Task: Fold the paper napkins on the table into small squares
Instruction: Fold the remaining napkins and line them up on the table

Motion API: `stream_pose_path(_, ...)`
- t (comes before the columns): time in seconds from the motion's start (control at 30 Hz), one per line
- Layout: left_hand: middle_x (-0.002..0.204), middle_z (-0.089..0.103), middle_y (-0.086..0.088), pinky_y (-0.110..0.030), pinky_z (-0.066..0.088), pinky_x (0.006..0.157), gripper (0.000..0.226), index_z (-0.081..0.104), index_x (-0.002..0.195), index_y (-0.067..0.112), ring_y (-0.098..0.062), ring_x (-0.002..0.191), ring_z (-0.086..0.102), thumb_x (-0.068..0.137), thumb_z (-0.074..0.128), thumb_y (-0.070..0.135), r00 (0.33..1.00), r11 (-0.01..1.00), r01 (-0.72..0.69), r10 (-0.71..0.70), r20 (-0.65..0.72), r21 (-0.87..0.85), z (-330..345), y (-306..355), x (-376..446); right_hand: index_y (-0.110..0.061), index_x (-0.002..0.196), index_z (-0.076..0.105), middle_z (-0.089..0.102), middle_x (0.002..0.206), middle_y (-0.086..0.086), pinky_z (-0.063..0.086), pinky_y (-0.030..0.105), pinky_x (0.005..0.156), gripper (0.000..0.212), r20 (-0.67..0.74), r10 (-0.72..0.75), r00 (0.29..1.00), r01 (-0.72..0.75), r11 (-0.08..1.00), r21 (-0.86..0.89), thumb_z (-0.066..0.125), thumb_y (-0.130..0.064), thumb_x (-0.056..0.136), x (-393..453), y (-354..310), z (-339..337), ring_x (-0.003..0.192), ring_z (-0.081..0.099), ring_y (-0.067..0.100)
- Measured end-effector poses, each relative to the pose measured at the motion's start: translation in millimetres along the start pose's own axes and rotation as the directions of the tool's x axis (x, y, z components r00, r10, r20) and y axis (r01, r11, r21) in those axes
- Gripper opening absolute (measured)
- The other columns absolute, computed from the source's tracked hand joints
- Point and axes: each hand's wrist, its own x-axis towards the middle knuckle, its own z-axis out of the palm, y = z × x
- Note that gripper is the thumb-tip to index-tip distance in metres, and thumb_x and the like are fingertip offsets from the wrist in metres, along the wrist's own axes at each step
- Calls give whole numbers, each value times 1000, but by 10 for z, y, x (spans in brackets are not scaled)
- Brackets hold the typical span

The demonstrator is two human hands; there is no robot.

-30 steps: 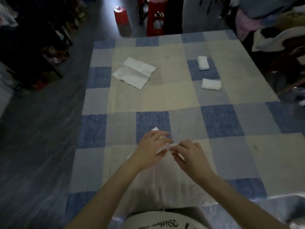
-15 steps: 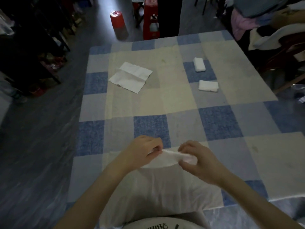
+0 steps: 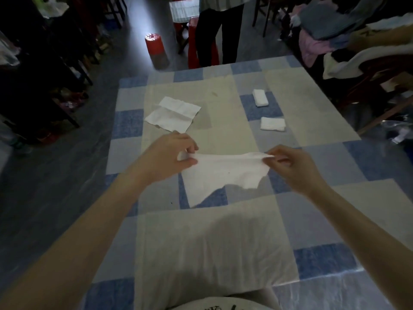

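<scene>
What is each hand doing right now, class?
Left hand: pinches one top corner of the unfolded paper napkin.
Right hand: pinches the other top corner.

- The left hand [image 3: 166,156] is raised at mid-frame, back of the hand toward the camera, fingers curled, thumb and fingertips pinching one end of a paper napkin [image 3: 225,173].
- The left forearm runs bare from the lower left corner up to the wrist, nearly straight.
- The right hand [image 3: 290,166] is at about the same height, well apart from the left, thumb and forefinger pinching the napkin's other end, the remaining fingers curled behind.
- The right forearm enters from the lower right edge, bare, angled up and inward to the wrist.
- Both hands hold the napkin stretched between them, above the bench [image 3: 223,242].
</scene>
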Motion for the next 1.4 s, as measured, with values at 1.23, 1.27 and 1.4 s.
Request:
stream_pose_path(1.23,78,63,4,-29,45,71,10,71,80,18,-13,75,59,77,77,26,813,765,581,-559,161,-277,1807,-275,-1066,-20,70,45,53,70,0,36,32,61,29,160,312,936,-225,884,-409,47,-28,97,-1428,1105,964,67,52,22)
stream_pose_path(1.27,77,61,4,-29,44,69,11,70,79,18,-15,74,58,77,77,27,807,766,590,-570,153,-257,1821,-280,-1018,-20,70,46,54,70,0,36,32,61,30,164,342,925,-249,875,-415,46,-30,98,-1394,1101,970,66,52,21)
stream_pose_path(1.4,72,55,8,-28,38,62,14,64,74,21,-15,69,56,79,75,28,793,755,608,-592,142,-246,1840,-329,-875,-19,69,48,55,71,0,40,34,59,32,140,434,890,-346,843,-413,45,-34,97,-1291,1072,968,66,53,20)
